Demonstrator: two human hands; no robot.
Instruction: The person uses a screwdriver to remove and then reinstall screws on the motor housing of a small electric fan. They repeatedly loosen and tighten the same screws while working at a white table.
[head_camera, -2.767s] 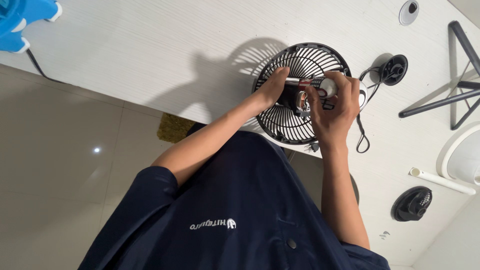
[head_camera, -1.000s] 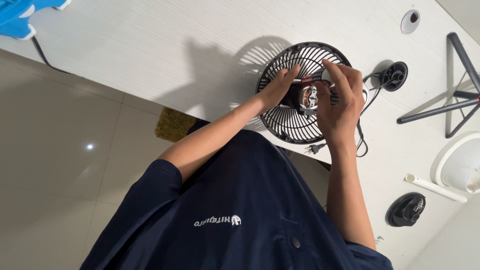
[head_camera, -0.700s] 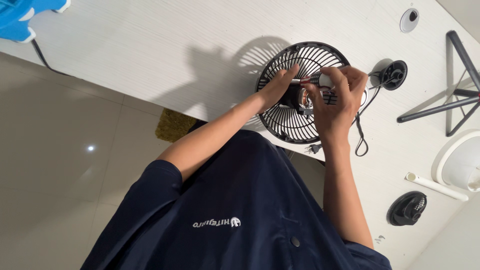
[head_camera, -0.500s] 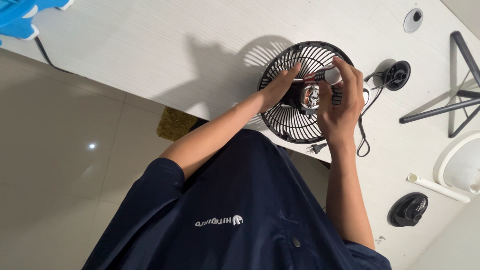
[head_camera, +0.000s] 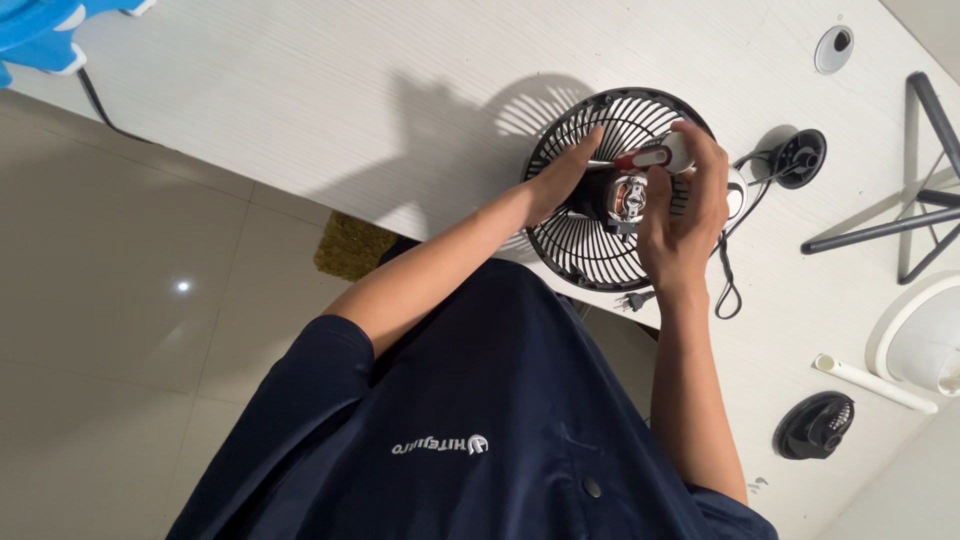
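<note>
A white wood-grain table (head_camera: 300, 90) stood over a pale tiled floor (head_camera: 110, 330), with the person in a dark blue shirt leaning against its near edge. On it lay a round black plastic fan grille (head_camera: 585, 250) with a small metal motor (head_camera: 627, 197) at its centre. The left hand (head_camera: 562, 180) rested on the grille beside the motor, fingers curled against it, steadying it. The right hand (head_camera: 680, 215) was closed around a red-and-white-handled screwdriver (head_camera: 655, 155), its shaft lying across the motor. The grille looked light and slightly springy, its thin ribs liable to bend, so the rim or hub seemed the safest hold. A black power cord (head_camera: 728, 280) trailed to the right.
</note>
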